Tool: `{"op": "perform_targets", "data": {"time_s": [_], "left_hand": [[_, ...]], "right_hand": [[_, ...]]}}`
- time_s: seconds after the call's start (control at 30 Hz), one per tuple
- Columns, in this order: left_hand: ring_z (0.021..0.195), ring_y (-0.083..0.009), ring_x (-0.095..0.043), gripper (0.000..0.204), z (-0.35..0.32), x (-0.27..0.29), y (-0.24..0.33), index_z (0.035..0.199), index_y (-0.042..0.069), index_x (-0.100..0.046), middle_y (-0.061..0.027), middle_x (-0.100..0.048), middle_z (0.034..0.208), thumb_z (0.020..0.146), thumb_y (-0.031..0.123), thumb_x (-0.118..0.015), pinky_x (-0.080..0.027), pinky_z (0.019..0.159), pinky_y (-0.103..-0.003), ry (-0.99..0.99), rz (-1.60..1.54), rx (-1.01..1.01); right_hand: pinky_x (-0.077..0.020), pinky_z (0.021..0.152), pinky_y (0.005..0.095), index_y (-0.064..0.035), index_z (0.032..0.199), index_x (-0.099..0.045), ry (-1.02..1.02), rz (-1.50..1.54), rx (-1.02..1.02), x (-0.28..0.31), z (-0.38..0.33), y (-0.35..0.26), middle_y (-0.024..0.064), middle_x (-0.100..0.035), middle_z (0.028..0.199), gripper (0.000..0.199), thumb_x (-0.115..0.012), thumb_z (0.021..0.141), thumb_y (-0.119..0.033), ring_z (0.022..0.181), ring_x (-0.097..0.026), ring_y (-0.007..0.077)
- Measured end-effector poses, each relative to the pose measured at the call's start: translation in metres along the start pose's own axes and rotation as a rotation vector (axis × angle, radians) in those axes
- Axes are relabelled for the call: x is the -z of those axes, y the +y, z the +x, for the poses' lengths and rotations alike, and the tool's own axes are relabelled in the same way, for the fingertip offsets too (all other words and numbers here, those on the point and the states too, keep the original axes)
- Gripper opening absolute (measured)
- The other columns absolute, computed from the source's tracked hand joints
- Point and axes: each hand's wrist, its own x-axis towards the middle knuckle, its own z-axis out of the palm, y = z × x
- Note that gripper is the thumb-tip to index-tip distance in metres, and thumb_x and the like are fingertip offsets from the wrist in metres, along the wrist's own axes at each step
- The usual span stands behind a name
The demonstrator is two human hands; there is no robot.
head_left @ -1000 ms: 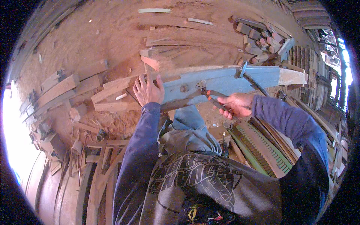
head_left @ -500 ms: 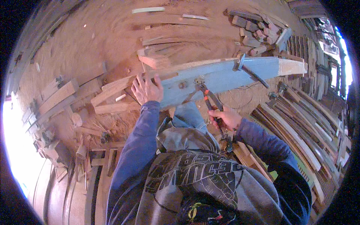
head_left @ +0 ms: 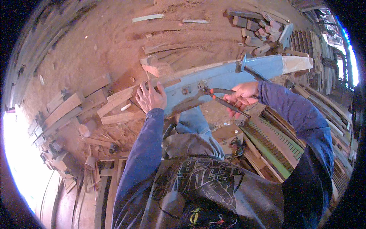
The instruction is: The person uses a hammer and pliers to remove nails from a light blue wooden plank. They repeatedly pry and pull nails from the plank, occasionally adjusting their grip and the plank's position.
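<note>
- Right hand [head_left: 243, 100]: curled around the spread, slender dark handles of pincers [head_left: 220, 91], their head at its nine-to-ten o'clock.
- Left hand [head_left: 151, 98]: open, fingers splayed, grasping nothing, laid upon a long, blue-painted wooden beam [head_left: 225, 76].

- The brown floor [head_left: 95, 42], which looked dusty, filled much of the upper frame.
- On this floor, at the upper right, there was a heap of wood blocks [head_left: 252, 26].
- Two pale strips [head_left: 148, 18] lay on it at the top centre.
- At the left, several wooden beams [head_left: 64, 110] were lying on it.
- Across the centre, a blue-painted timber [head_left: 228, 74] carried a hammer [head_left: 256, 73] at right of centre, the left hand [head_left: 151, 97] at left, and the pincers' [head_left: 221, 100] head between them.
</note>
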Motion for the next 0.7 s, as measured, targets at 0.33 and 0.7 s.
{"op": "perform_targets", "data": {"time_s": [0.33, 0.7], "left_hand": [[0.122, -0.0369, -0.05, 0.046, 0.001, 0.009, 0.004, 0.123, 0.008, -0.064, -0.0143, -0.056, 0.133, 0.093, 0.041, -0.053, -0.038, 0.102, -0.051, -0.031, 0.023, 0.016], [0.128, -0.0387, -0.047, 0.048, 0.002, 0.003, -0.003, 0.128, 0.008, -0.063, -0.0132, -0.054, 0.141, 0.093, 0.038, -0.052, -0.031, 0.113, -0.052, 0.012, 0.055, -0.075]], "right_hand": [[-0.0392, 0.053, 0.0253, -0.0083, 0.112, -0.054, 0.202, 0.418, 0.117, -0.064, 0.034, 0.046, 0.0023, -0.054, 0.083, 0.028, -0.063, 0.098, -0.03, 0.067, -0.049, 0.0102], [-0.0496, 0.05, 0.0306, -0.0051, 0.109, -0.06, 0.477, 0.205, 0.431, -0.092, 0.09, 0.102, 0.0027, -0.059, 0.074, 0.02, -0.065, 0.093, -0.015, 0.057, -0.057, 0.0126]]}}
